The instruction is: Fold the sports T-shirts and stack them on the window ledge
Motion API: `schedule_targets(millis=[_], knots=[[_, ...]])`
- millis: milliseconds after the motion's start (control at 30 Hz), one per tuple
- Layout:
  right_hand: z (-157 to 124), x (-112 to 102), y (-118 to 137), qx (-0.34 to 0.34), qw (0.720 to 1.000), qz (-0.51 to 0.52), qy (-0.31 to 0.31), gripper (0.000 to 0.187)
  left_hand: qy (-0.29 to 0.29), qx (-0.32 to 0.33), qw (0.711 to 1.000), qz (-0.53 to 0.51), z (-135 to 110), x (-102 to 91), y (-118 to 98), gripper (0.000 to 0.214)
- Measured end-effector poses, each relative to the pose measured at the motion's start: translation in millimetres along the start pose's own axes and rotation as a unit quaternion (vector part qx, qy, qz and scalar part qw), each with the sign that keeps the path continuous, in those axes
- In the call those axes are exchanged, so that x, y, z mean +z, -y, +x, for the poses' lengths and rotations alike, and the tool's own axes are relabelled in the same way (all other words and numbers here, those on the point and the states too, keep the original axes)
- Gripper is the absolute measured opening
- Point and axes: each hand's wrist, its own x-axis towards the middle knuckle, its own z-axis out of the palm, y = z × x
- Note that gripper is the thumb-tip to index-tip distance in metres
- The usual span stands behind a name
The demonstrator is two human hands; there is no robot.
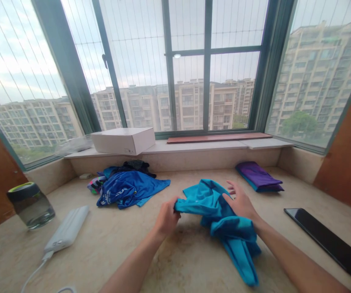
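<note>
A crumpled turquoise garment (221,215) lies on the beige stone sill (175,260) in front of me. My left hand (167,217) is closed on the garment's left edge, pinching the cloth. My right hand (241,201) rests on top of the garment's right side with its fingers spread flat. Part of the cloth trails toward me past my right forearm.
A pile of blue and dark clothes (126,185) lies back left, a folded purple garment (259,177) back right. A white box (123,140) sits on the window ledge. A jar (30,203) and white power bank (67,228) stand left; a black tablet (328,240) lies right.
</note>
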Motion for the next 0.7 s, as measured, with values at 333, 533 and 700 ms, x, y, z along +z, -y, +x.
schedule_targets(millis=[333, 533, 700], knots=[[-24.6, 22.5, 12.1, -0.198, 0.957, -0.088, 0.194, 0.040, -0.006, -0.050, 0.988, -0.147, 1.5, 9.0, 1.5, 0.031], [-3.3, 0.5, 6.9, -0.033, 0.991, 0.126, 0.036, 0.042, -0.048, -0.018, 0.964, -0.262, 3.6, 6.5, -22.8, 0.047], [9.9, -14.8, -11.1, 0.162, 0.924, 0.344, 0.047, 0.042, -0.021, 0.028, 0.984, -0.172, 1.4, 9.3, -10.4, 0.054]])
